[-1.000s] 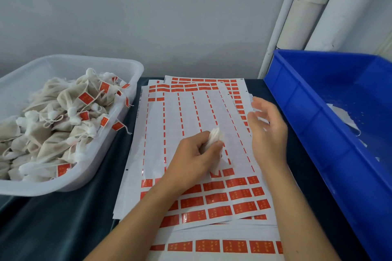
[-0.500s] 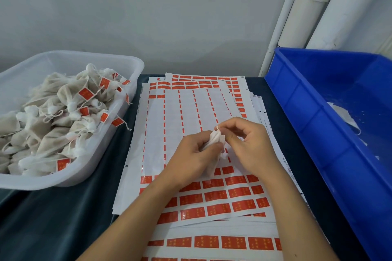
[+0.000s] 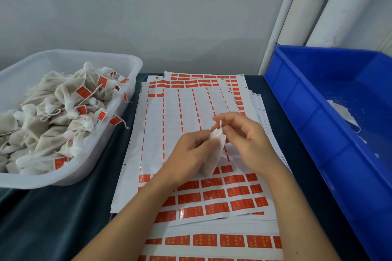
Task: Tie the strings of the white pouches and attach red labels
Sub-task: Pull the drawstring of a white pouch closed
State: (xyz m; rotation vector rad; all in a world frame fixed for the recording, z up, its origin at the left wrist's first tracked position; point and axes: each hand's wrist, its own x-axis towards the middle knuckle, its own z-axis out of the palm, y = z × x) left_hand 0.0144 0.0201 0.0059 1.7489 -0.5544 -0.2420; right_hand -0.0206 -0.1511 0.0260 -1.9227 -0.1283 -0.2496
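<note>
My left hand (image 3: 189, 150) grips a small white pouch (image 3: 214, 154) by its neck above the label sheets. My right hand (image 3: 244, 137) pinches the pouch's thin string (image 3: 220, 125) at the top, just right of the pouch. Under both hands lies a stack of white sheets (image 3: 176, 125) with rows of red labels (image 3: 214, 195); the upper middle of the top sheet has bare backing.
A clear plastic tub (image 3: 110, 129) at the left holds several tied white pouches with red labels. A blue crate (image 3: 305, 116) stands at the right with a few white scraps inside. The dark tabletop (image 3: 53, 218) shows at the front left. White pipes rise at the back right.
My right hand came in from the right, met the pouch in my left hand and now pinches its string, lifted slightly. The view shifted a little.
</note>
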